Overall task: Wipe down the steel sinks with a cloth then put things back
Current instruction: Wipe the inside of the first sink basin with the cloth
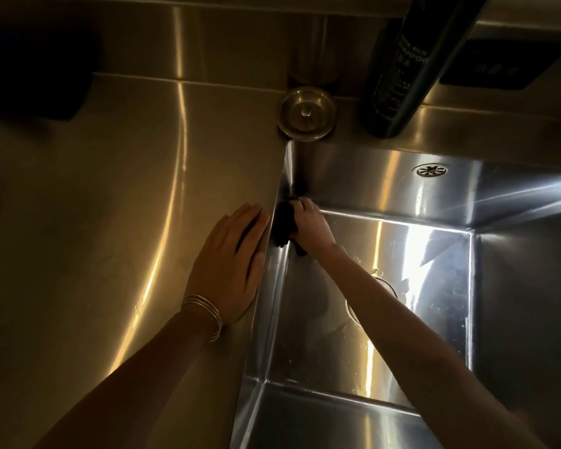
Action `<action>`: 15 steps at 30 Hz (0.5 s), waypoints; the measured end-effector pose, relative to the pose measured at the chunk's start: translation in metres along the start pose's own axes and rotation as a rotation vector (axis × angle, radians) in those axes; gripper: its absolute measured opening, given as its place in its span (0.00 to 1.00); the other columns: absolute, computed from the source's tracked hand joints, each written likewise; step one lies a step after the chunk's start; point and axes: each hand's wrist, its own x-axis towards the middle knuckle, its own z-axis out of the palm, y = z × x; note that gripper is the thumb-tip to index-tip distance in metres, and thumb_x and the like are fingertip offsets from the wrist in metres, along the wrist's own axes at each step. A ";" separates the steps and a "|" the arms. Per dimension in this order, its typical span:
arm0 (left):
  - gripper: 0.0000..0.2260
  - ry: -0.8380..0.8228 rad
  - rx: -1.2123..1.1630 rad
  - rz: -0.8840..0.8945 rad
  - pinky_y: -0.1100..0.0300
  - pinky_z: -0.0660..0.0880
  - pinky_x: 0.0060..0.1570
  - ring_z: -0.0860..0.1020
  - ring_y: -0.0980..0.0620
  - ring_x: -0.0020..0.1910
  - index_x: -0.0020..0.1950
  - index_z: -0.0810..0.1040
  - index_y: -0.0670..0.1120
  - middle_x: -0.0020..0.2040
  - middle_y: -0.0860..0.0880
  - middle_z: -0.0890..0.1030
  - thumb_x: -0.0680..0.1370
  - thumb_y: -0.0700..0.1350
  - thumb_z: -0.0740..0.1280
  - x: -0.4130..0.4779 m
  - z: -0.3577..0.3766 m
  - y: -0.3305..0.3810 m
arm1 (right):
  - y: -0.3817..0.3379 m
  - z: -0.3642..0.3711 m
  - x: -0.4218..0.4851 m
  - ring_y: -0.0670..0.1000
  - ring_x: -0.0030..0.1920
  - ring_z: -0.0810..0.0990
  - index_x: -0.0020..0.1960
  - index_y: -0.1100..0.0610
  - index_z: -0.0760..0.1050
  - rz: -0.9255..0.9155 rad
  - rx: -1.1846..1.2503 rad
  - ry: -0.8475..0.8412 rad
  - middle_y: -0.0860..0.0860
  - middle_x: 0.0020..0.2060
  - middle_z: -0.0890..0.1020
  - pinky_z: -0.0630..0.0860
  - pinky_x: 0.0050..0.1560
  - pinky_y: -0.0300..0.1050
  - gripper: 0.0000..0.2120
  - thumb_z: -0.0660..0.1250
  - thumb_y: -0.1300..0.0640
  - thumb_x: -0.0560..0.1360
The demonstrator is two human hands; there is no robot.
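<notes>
Dark cloth (280,226) against steel sink (370,179) wall

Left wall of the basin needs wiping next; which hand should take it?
Right. The right hand grips the dark cloth against that wall of the sink, down in its far left corner. The left hand lies flat on the counter, holding nothing.

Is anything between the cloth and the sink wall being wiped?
Nothing visible: the right hand holds the dark cloth directly against the sink at its left wall; the left hand rests on the counter outside.
</notes>
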 end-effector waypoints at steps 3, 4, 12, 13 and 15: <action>0.23 0.003 -0.001 0.002 0.51 0.56 0.71 0.61 0.48 0.72 0.73 0.63 0.42 0.72 0.42 0.66 0.79 0.47 0.51 -0.001 0.002 -0.001 | -0.005 -0.008 -0.029 0.59 0.65 0.72 0.68 0.61 0.69 -0.113 0.110 0.204 0.59 0.66 0.71 0.71 0.63 0.50 0.33 0.75 0.61 0.65; 0.23 0.004 0.002 0.004 0.51 0.55 0.72 0.60 0.48 0.72 0.73 0.63 0.41 0.72 0.42 0.66 0.79 0.47 0.51 -0.001 0.003 -0.001 | -0.007 -0.008 -0.038 0.59 0.63 0.74 0.66 0.62 0.70 -0.160 0.125 0.257 0.60 0.64 0.73 0.73 0.61 0.50 0.33 0.77 0.60 0.63; 0.23 0.019 0.000 0.010 0.48 0.60 0.70 0.62 0.45 0.71 0.73 0.63 0.40 0.72 0.40 0.66 0.79 0.46 0.52 -0.001 0.002 -0.001 | 0.009 0.018 -0.001 0.58 0.64 0.72 0.70 0.62 0.64 0.027 -0.004 -0.088 0.58 0.65 0.70 0.72 0.63 0.51 0.37 0.76 0.56 0.66; 0.23 0.015 0.000 0.011 0.48 0.60 0.70 0.63 0.44 0.71 0.73 0.63 0.40 0.72 0.39 0.66 0.79 0.46 0.52 0.000 0.001 0.000 | 0.009 0.023 -0.001 0.59 0.65 0.70 0.71 0.62 0.62 0.034 -0.048 -0.108 0.58 0.66 0.69 0.71 0.64 0.52 0.38 0.75 0.57 0.67; 0.23 -0.003 -0.002 0.008 0.47 0.60 0.70 0.63 0.43 0.71 0.73 0.62 0.40 0.72 0.39 0.66 0.79 0.46 0.52 0.000 0.000 0.001 | 0.007 0.030 -0.008 0.59 0.65 0.69 0.71 0.62 0.62 -0.012 -0.175 -0.095 0.58 0.66 0.68 0.70 0.63 0.54 0.35 0.73 0.55 0.69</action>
